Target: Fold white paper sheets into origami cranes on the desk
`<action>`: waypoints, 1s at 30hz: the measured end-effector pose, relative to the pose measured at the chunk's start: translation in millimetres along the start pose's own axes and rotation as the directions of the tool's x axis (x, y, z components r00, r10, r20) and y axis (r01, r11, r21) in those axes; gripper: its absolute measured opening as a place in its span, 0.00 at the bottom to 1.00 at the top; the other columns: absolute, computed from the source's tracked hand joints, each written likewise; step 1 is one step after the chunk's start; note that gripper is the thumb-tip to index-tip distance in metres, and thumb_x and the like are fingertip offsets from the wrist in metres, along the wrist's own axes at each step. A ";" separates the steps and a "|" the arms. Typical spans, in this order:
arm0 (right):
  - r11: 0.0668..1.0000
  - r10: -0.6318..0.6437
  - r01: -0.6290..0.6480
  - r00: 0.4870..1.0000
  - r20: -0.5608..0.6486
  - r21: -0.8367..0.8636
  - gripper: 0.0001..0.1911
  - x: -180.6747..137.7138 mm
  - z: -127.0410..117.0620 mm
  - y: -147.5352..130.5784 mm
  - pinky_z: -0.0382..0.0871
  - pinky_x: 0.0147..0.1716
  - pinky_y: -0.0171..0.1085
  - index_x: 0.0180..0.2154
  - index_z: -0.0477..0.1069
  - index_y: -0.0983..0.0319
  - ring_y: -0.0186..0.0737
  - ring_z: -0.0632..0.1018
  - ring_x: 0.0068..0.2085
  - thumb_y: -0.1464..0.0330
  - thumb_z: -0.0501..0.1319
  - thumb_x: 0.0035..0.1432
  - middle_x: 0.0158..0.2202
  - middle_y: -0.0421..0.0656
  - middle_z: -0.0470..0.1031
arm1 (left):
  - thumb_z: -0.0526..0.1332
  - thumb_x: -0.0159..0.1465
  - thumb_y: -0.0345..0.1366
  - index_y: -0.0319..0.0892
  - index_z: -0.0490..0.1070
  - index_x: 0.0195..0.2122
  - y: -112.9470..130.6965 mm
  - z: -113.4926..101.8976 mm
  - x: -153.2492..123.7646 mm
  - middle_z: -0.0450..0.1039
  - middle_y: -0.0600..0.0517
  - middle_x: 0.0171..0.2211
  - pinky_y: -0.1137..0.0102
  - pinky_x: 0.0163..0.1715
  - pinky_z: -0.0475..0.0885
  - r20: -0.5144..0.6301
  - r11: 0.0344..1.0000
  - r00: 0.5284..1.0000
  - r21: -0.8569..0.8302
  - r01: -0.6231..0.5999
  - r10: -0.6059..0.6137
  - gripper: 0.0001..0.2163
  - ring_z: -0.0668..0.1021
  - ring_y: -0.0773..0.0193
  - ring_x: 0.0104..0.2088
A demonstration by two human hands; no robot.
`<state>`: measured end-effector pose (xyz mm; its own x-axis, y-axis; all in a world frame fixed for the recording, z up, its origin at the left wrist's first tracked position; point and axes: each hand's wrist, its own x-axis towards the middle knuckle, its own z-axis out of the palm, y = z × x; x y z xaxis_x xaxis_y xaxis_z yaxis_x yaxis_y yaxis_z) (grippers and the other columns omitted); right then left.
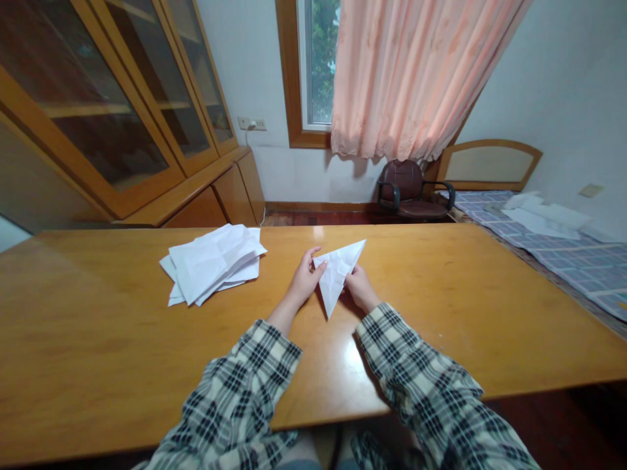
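Observation:
A folded sheet of white paper [336,269], roughly triangular with creases across it, is held between my two hands above the middle of the table. My left hand [308,274] grips its left corner, the thumb lying on top and the fingers behind. At the right edge, my right hand [360,287] pinches the paper, and most of those fingers are hidden beneath it. One point of the paper aims up to the right, another down toward me.
A loose stack of creased white sheets [215,261] lies on the wooden table [98,365] to the left. Beyond the table stand a glass-door cabinet [161,111], a brown armchair [409,189] and a bed [543,241] with papers on it. A pink curtain [411,78] hangs by the window.

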<state>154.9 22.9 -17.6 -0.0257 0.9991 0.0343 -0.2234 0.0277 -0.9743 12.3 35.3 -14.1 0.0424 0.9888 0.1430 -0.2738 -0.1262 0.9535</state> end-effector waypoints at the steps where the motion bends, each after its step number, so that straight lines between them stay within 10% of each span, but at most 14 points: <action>1: 0.998 -0.023 0.022 0.999 -0.022 -0.054 0.15 0.7 -0.5 0.5 0.71 0.32 0.38 0.32 0.74 0.63 0.42 0.77 0.32 0.62 0.68 0.41 0.31 0.44 0.80 | 0.69 0.53 0.35 0.44 0.69 0.52 -1.5 -0.7 -0.1 0.72 0.50 0.38 0.75 0.34 0.70 -0.056 0.997 0.997 0.059 -0.049 0.052 0.24 0.75 0.65 0.36; 8: 0.911 -0.182 0.072 0.954 -0.239 -0.406 0.12 4.7 -10.7 -0.9 0.68 0.28 0.37 0.29 0.73 0.65 0.45 0.76 0.30 0.62 0.59 0.45 0.28 0.46 0.78 | 0.69 0.54 0.37 0.45 0.66 0.57 0.3 6.6 -11.3 0.62 0.43 0.58 0.68 0.47 0.70 0.080 0.964 0.983 0.199 -0.176 0.162 0.29 0.69 0.54 0.55; 15: 0.861 -0.308 0.150 0.915 -0.262 -0.487 0.12 1.4 -12.2 -8.0 0.69 0.32 0.40 0.31 0.73 0.63 0.47 0.76 0.33 0.61 0.59 0.49 0.30 0.47 0.78 | 0.75 0.42 0.32 0.40 0.68 0.54 5.1 22.0 -23.2 0.60 0.41 0.62 0.60 0.65 0.47 0.142 0.979 0.983 0.148 -0.138 0.117 0.36 0.60 0.48 0.64; 30: 0.760 -0.451 0.396 0.892 0.021 -0.516 0.13 0.6 -7.4 -7.4 0.64 0.52 0.47 0.40 0.74 0.59 0.48 0.71 0.46 0.69 0.57 0.52 0.42 0.47 0.74 | 0.64 0.58 0.38 0.41 0.77 0.38 -14.0 15.6 -4.9 0.79 0.50 0.35 0.64 0.46 0.71 -0.070 0.994 0.994 0.063 0.088 -0.084 0.09 0.78 0.56 0.39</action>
<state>163.7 23.6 -12.0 0.0572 0.8784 0.4745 0.3226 0.4335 -0.8414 31.0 30.9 -24.1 -0.0023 0.9990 0.0439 -0.2075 -0.0434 0.9773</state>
